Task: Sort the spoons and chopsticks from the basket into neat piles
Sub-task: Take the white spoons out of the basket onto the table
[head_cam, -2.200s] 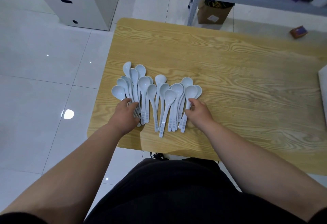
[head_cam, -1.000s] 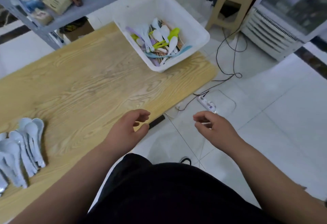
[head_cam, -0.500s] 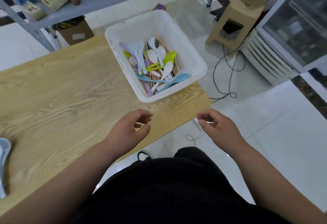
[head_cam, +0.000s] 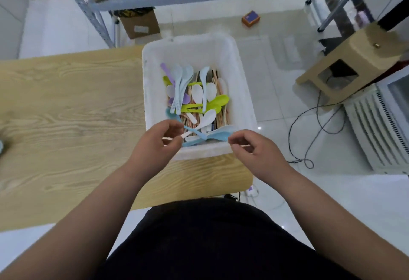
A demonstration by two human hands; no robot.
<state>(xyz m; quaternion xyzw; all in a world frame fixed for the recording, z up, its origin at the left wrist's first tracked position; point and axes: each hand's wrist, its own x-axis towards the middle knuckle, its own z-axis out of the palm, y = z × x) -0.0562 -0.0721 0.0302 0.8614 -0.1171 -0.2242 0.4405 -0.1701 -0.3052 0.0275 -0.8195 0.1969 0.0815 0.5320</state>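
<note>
Wooden bench (head_cam: 66,114), white basket (head_cam: 241,94) of spoons (head_cam: 197,96) and chopsticks (head_cam: 219,114) at 12 o'clock, left hand (head_cam: 155,145) and right hand (head_cam: 256,153) over its near rim, hands apart, loosely curled, gripping nothing

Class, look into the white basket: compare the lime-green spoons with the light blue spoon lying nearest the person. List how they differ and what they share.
Colour: the lime-green spoons are bright green; the light blue spoon is pale blue.
Place: the green ones lie mid-basket; the blue one lies by the near wall of the white basket.
Reach: the blue spoon sits between the left hand and right hand; the green ones are farther off.
Shared: both lie crosswise over the chopsticks.
</note>
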